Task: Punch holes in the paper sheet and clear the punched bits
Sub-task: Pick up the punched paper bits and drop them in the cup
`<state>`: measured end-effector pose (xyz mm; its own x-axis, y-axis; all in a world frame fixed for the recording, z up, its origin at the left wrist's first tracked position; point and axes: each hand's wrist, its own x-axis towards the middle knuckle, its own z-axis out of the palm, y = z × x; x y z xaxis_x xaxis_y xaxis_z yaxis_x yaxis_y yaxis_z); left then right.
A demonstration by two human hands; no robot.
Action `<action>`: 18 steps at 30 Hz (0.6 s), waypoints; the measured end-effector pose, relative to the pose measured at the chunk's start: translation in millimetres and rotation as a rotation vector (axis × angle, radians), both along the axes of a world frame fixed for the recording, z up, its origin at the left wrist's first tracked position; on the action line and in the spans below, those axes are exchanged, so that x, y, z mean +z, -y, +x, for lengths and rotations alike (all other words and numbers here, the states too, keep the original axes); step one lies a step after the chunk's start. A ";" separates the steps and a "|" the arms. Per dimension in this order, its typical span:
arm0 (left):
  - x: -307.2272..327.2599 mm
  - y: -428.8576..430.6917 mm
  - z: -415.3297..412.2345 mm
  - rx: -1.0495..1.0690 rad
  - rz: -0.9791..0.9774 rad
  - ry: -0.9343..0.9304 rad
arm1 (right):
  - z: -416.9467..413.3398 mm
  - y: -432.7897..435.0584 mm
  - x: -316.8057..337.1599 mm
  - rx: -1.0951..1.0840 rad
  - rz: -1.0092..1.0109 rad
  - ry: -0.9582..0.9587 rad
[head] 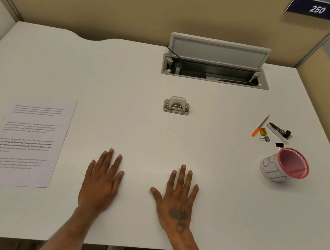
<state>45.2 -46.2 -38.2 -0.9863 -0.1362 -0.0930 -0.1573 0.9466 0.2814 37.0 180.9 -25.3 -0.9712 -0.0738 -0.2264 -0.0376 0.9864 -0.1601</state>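
A printed paper sheet (22,142) lies flat on the left side of the white desk (138,125). A small grey hole punch (176,105) stands near the middle of the desk, beyond my hands. My left hand (102,181) rests palm down near the front edge, fingers spread, holding nothing. My right hand (178,199) lies flat beside it, also spread and empty. Both hands are well apart from the paper and the punch.
A red mesh cup (288,167) lies tipped on its side at the right. Behind it are a stapler (279,131), binder clips (266,139), an orange sharpener (263,131) and a pencil (260,126). An open cable hatch (215,70) sits at the back.
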 end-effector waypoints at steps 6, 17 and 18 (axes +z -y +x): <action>-0.1 -0.4 0.4 0.003 -0.002 -0.011 | -1.9 -5.3 5.3 -0.034 -0.030 -0.043; 0.2 -0.5 0.2 0.003 0.017 -0.014 | -19.3 9.0 5.3 -0.401 -0.423 -0.316; 0.2 -0.2 0.2 0.003 0.017 -0.013 | -20.5 11.5 4.8 -0.422 -0.433 -0.318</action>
